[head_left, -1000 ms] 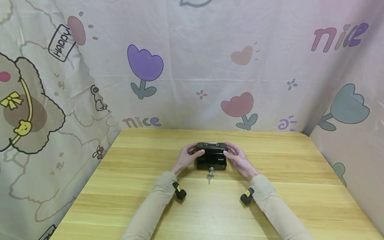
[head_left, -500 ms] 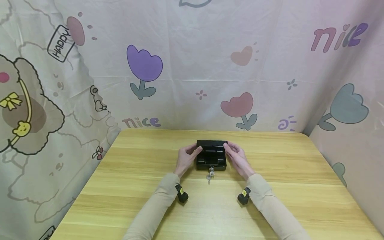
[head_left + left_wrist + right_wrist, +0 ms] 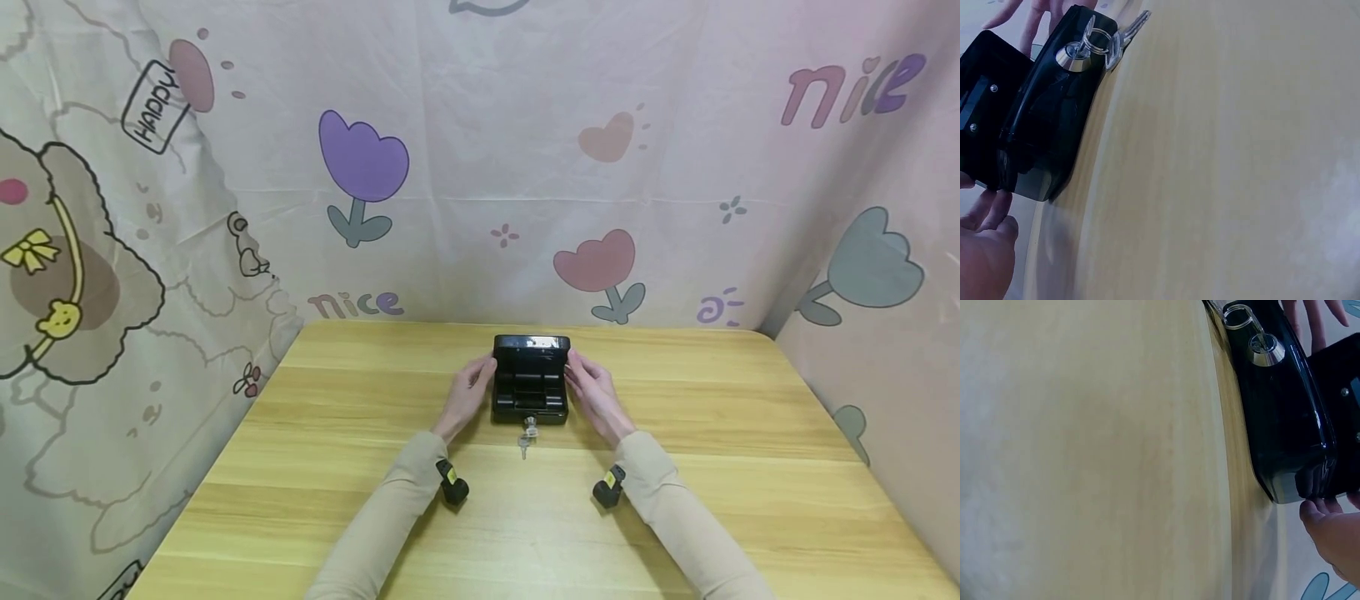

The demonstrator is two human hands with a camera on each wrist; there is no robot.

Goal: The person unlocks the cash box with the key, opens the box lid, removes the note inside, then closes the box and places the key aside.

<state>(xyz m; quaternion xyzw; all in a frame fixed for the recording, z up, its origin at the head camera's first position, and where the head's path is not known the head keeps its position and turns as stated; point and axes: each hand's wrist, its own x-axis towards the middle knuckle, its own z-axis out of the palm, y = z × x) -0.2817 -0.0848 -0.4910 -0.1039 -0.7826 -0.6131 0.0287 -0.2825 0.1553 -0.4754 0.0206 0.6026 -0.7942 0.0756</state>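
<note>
A black metal cash box (image 3: 529, 414) stands on the table in the head view, its lid (image 3: 532, 342) raised and leaning back. The dark interior shows moulded compartments. A key sits in the silver lock (image 3: 1074, 56) at the front, and a second key (image 3: 524, 447) hangs from the ring. My left hand (image 3: 465, 395) holds the lid's left edge, thumb at the front and fingers at the side. On the opposite edge, my right hand (image 3: 597, 397) holds the lid likewise. Both wrist views show fingertips against the box's sides near the hinge; some fingers are hidden.
The wooden table (image 3: 525, 533) extends around the box, with its back edge close behind. A printed cloth (image 3: 480, 167) hangs behind and at both sides. A small black camera (image 3: 453, 485) is worn on the left wrist, another camera (image 3: 609, 487) on the right.
The lid has swung up and back, showing more of the interior. Both hands have followed it, and the thumbs have shifted from its front to its side edges. The box and keys stay in place.
</note>
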